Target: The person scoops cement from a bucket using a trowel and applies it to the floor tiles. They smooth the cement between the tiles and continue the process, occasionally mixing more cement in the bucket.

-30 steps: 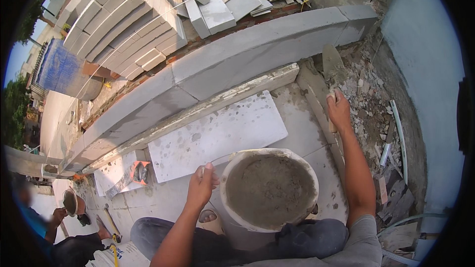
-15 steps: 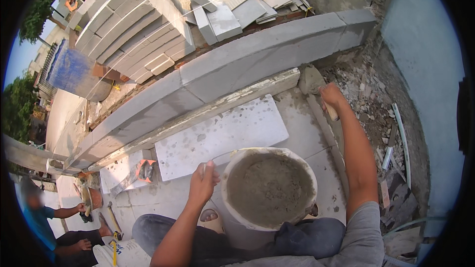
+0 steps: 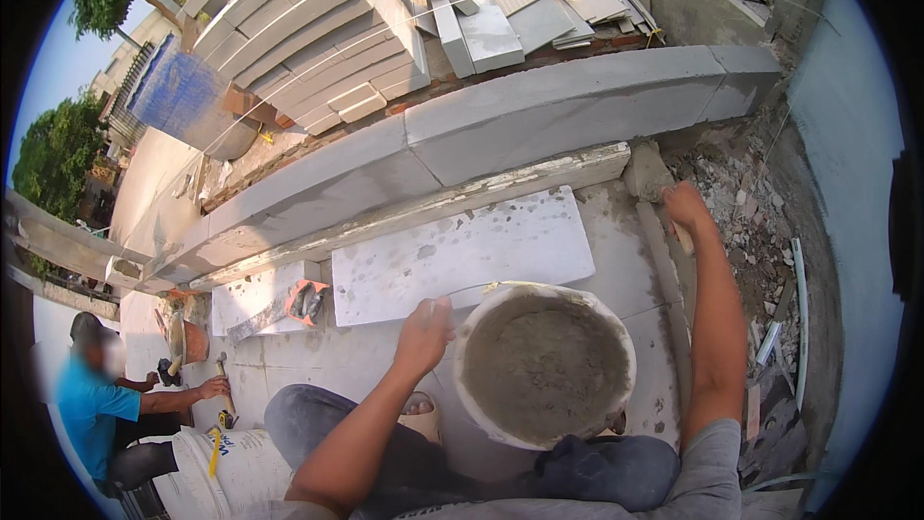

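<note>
My left fingers (image 3: 441, 318), closed on wire handle (image 3: 472, 289) of bucket (image 3: 462, 376), likely steadying it; mortar (image 3: 545, 366) just right of them, presumably for easy reach. My right fingers (image 3: 676, 196), wrapped around trowel (image 3: 648, 173) by its grip, blade just beyond them near wall (image 3: 577, 87), probably for control.

Left grip (image 3: 425, 335), bare hand: fingers curled in tightly, wrist (image 3: 410, 368) nearly straight. Bare left forearm (image 3: 371, 419) slanting down and left from grip. Right grip (image 3: 685, 206), bare hand, ahead and right of left grip: fingers closed, hand angled inward. Bare right forearm (image 3: 720, 318) running back below right grip.
</note>
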`<state>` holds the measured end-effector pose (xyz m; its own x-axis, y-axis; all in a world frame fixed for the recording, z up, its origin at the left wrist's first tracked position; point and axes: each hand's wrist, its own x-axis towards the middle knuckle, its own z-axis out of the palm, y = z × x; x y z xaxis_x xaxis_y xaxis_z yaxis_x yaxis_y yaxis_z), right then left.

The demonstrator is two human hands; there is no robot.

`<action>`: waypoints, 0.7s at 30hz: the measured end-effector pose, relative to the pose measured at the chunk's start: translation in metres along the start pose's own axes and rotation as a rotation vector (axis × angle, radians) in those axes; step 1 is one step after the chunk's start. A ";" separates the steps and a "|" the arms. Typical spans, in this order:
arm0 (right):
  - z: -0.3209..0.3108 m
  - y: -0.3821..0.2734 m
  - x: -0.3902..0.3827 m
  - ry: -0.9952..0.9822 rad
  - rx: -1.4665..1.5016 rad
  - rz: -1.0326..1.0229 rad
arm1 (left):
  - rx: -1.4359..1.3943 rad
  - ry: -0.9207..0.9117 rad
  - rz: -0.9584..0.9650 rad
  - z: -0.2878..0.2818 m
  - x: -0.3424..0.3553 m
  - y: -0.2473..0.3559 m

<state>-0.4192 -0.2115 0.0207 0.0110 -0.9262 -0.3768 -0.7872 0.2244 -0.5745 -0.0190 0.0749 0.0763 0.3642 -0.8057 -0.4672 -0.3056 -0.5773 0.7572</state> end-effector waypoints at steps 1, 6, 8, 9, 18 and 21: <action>-0.003 -0.009 -0.007 -0.071 0.073 0.098 | 0.014 0.006 -0.002 0.000 0.001 -0.004; 0.010 0.025 -0.026 -0.003 0.109 -0.056 | 0.031 -0.010 -0.008 0.005 0.000 0.001; 0.010 0.033 -0.028 0.023 0.155 -0.128 | 0.037 -0.022 0.002 0.010 0.005 0.001; 0.012 0.060 -0.008 0.106 0.084 -0.261 | 0.037 -0.027 0.025 0.016 0.010 0.003; 0.006 0.015 0.019 0.028 0.259 -0.018 | 0.188 0.025 0.043 0.001 0.006 0.008; -0.008 0.072 0.044 -0.053 0.341 -0.098 | 0.261 0.027 0.044 0.022 0.019 -0.008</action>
<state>-0.4803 -0.2383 -0.0315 0.1153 -0.9332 -0.3402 -0.5295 0.2321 -0.8159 -0.0291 0.0615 0.0517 0.3684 -0.8286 -0.4215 -0.5370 -0.5598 0.6311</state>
